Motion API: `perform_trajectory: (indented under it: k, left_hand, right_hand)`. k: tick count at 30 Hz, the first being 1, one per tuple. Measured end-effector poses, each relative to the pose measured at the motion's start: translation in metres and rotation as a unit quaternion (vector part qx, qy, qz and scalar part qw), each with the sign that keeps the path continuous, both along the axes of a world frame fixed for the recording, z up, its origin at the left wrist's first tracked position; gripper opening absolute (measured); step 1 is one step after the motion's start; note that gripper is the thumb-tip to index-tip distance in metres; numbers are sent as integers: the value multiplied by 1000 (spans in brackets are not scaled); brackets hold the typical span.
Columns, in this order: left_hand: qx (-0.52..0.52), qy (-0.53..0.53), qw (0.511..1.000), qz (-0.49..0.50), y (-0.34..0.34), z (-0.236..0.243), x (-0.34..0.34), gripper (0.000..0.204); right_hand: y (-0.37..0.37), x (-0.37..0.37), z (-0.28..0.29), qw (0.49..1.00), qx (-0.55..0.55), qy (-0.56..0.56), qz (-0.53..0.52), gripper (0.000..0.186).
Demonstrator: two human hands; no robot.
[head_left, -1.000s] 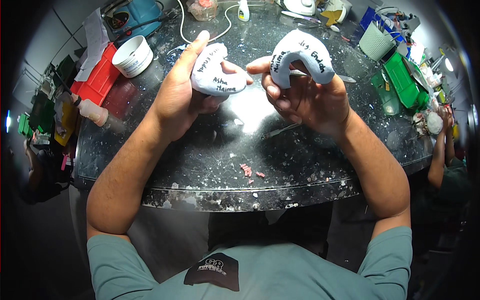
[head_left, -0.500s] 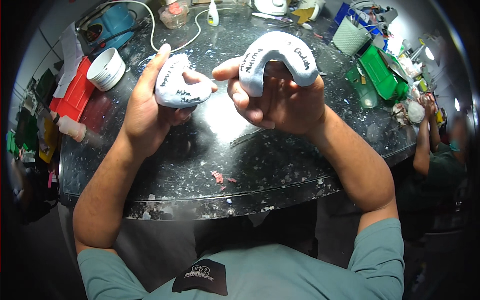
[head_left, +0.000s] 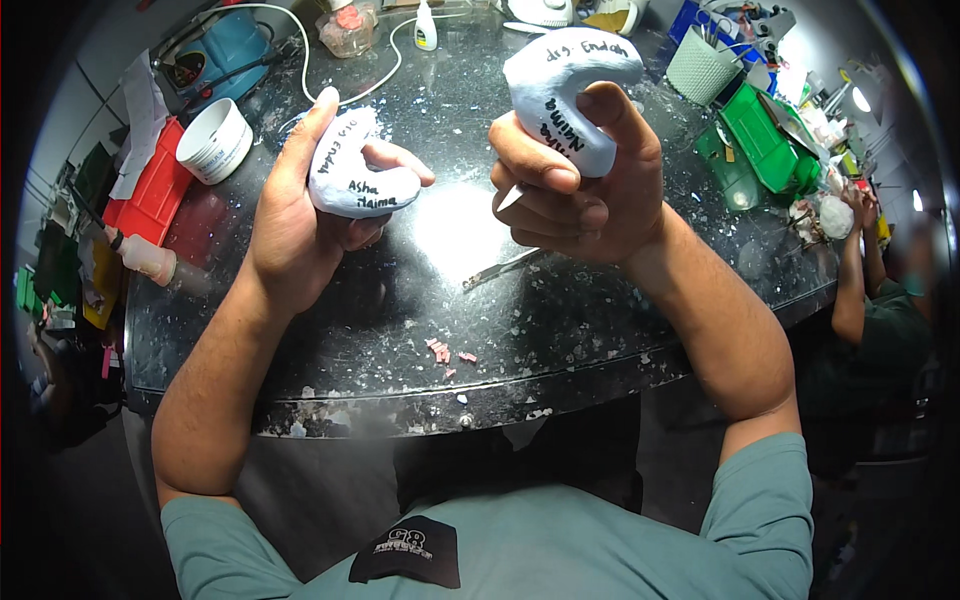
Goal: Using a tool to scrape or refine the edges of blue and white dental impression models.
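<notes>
Two pale blue horseshoe-shaped dental plaster casts with black handwriting are held above the dark workbench. My left hand is closed around the left plaster cast, thumb along its outer side and a finger inside the curve. My right hand grips the right plaster cast by one arm of its curve, its written flat face turned up. A small white pointed tip sticks out between my right fingers; what it belongs to is hidden. Below my right hand a thin metal tool lies on the bench.
Pink crumbs lie near the bench's front edge. At left stand a white tub and a red bin. A green bin and a woven cup of tools stand at right. Another person's hands work at far right.
My right hand has turned the right cast round and raised it, its fingers closing more tightly. The white tip has come into sight. The left hand and its cast have barely moved.
</notes>
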State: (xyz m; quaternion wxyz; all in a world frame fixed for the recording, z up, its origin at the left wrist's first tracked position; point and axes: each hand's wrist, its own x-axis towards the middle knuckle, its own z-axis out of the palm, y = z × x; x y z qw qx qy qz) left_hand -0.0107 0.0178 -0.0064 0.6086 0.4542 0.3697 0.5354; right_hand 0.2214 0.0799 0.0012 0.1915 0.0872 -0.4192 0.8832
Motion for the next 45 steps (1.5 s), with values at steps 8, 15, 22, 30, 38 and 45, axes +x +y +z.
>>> perform_trajectory:
  k: [8,15,22,30,38,45]
  left_hand:
    - [5,-19,1000,-16,-2,1,-6,60]
    - [56,-22,997,-42,-3,-4,-13,60]
    - [93,99,991,11,-5,-19,-20,42]
    - [167,99,979,57,-9,-11,-8,46]
    - [89,-5,995,-45,-13,1,-10,51]
    - [137,19,990,4,-11,-16,-10,40]
  right_hand:
    - [-2,4,-3,987,94,-64,-110,76]
    - [-1,1,1,940,236,-161,-189,112]
    - [-4,-4,2,918,264,-104,-277,72]
    - [0,-13,-1,574,615,41,-539,41]
    - [0,-10,-1,588,575,55,-566,41]
    - [3,-12,-4,584,575,61,-569,41]
